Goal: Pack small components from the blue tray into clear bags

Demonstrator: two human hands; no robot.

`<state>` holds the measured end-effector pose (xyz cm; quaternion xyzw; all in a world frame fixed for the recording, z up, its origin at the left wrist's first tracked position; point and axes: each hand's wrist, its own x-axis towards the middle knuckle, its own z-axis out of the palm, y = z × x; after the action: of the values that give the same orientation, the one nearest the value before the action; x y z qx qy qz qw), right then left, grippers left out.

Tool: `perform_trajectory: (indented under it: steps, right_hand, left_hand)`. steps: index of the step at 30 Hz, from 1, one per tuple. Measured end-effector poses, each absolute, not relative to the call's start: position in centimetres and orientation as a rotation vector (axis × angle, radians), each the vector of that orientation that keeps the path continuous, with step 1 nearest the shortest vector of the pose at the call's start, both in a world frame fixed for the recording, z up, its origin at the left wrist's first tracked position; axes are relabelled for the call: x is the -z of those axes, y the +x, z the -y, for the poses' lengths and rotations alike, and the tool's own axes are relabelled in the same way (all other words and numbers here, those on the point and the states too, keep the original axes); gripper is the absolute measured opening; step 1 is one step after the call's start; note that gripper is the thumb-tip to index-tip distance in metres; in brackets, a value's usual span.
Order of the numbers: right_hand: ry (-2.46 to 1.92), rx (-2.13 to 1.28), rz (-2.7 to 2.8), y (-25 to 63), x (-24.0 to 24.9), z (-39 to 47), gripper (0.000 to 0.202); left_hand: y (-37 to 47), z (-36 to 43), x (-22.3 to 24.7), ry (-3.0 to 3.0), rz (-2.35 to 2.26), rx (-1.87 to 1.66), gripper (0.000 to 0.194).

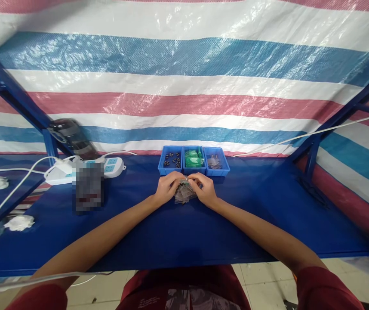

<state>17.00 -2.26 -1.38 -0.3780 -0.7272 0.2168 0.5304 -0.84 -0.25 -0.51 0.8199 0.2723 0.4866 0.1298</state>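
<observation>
Two bare hands met at mid-table, and I logged both with a narrow pinch: left hand [167,188] and right hand [205,190] held a bunch of small clear bags [185,196] between thumbs and fingers. From my distant post I could not tell which hand bore more of it, nor what the bags contained.

Progress, my judgement: partway. The bunch was in hand, not set down; loose dark parts [177,163] lay in the left tray [170,172], a green packet [193,159] filled much of the middle tray [194,171], and more small clear pieces [215,163] sat in the right tray [217,172]. I saw no sure sign of a finished piece.

Materials: trays of blue plastic, boxy, side by side just beyond the fingers. The bags looked thin, crinkled and greyish; the packet glossy and rumpled; the parts small and stubby. Table [184,234] smooth, dark blue. Far side, a woven striped sheet [184,104] shone in wrinkles. Left, I noted a white power strip [115,167] and, nearer, a soft crumpled tissue [19,222].
</observation>
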Motion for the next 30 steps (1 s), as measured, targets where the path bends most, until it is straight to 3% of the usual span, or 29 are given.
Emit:
perform_trajectory:
  steps: [8,30]
  right_hand:
    - [-0.886,-0.489,1.713,16.88,1.1,2.56,0.02]
    - [-0.916,-0.499,1.747,17.17,1.33,2.29,0.02]
  left_hand:
    - [-0.72,0.25,0.93,2.319,-0.994,-1.445,0.019]
    - [-0.51,0.15,1.42,2.347,-1.017,-1.543,0.014]
